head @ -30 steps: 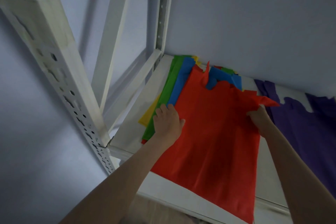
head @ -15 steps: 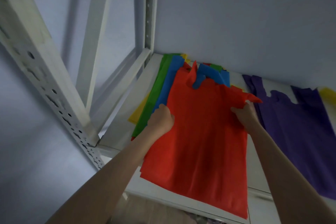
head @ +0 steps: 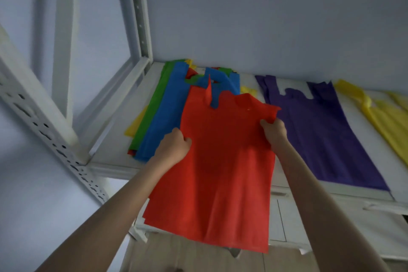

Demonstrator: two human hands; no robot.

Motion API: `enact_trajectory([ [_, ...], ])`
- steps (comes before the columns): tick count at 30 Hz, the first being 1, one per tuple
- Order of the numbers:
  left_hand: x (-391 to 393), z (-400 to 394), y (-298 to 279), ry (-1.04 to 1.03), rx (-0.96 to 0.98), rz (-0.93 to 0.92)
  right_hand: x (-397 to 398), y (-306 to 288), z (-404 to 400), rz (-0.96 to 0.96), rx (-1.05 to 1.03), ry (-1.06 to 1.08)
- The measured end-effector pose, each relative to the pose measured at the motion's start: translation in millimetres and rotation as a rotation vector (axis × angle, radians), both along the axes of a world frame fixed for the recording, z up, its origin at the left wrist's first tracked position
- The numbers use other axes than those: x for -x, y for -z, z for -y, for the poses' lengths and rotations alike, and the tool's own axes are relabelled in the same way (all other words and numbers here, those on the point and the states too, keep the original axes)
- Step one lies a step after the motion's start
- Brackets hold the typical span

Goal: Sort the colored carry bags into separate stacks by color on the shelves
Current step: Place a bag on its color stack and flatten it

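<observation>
Hands (head: 223, 139) gripping red bag (head: 220, 172)

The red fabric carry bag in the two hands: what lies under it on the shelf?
Under the red fabric carry bag lies a mixed pile: a blue bag on top, then a green bag and a yellow bag. The red bag covers the pile's right part.

Left hand (head: 174, 150), right hand (head: 273, 131) raised, arms extended, fingers curled, pinching.
</observation>
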State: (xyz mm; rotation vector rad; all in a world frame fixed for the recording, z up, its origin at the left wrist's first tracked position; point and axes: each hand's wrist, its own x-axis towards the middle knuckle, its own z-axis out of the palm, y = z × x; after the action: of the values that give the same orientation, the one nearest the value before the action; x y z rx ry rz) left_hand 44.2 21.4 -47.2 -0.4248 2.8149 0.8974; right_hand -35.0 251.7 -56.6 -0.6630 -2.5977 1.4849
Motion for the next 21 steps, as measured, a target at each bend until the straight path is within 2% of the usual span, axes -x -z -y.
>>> enact_trajectory([
  [8, -88.1, -41.1, 0.2, -0.058, -0.092, -0.073, -78.3, 9.3, -30.5, 0.008, 0.059, -0.093],
  [11, -124.7, -46.4, 9.9, -0.087, -0.114, -0.104, -120.2, 14.8, -33.4, 0.018, 0.219, -0.160],
  [14, -159.2, -40.4, 22.2, -0.111, -0.154, -0.085, -162.0, 21.5, -34.2, 0.049, 0.356, -0.331],
  [16, -179.2, -31.3, 36.8, -0.118, -0.168, -0.053, -184.3, 32.6, -32.5, 0.086, 0.359, -0.399],
  [21, -216.4, -6.5, 86.7, -0.186, -0.170, 0.066, -203.4, 87.1, -16.6, 0.159, 0.233, -0.365],
])
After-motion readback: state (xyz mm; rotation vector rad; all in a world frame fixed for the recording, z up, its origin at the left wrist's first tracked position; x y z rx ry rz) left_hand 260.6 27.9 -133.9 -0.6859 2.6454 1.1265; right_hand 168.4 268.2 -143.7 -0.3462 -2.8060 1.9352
